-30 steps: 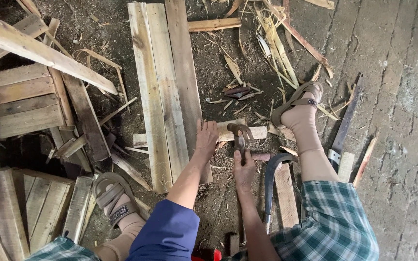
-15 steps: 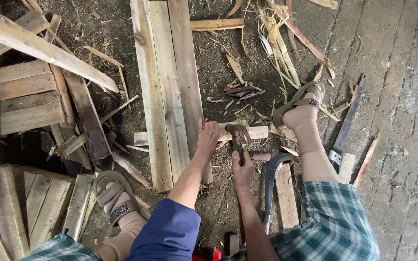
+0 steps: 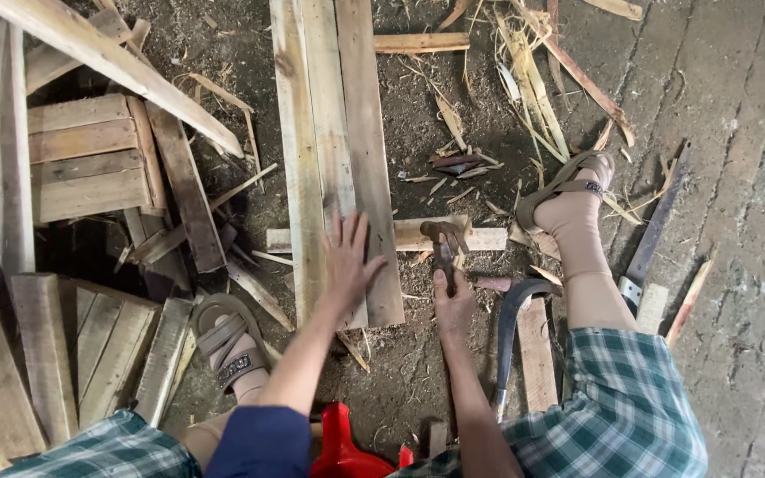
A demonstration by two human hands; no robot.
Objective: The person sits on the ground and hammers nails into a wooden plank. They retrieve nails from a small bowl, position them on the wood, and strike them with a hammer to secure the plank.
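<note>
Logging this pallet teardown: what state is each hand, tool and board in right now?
left hand: flat, fingers spread, pressing the long pale wooden planks
right hand: closed on the rusty claw hammer
short wooden crosspiece: lying under the planks
curved dark sickle blade: lying on the ground, unheld

Pallet (image 3: 90, 159) lying at the left of the dirt floor (image 3: 737, 265), loose slats (image 3: 90, 354) heaped below it, one long lath (image 3: 108, 66) slanting across the top-left corner. Dry husk strips (image 3: 533, 97) scattered near the top edge. Curved sickle (image 3: 511, 327) resting right of centre, just beside a short board (image 3: 537, 350). Dark flat bar (image 3: 657, 221) farther right. Red plastic thing (image 3: 338, 447) at the bottom edge. Sandals (image 3: 227, 341) on both feet.
</note>
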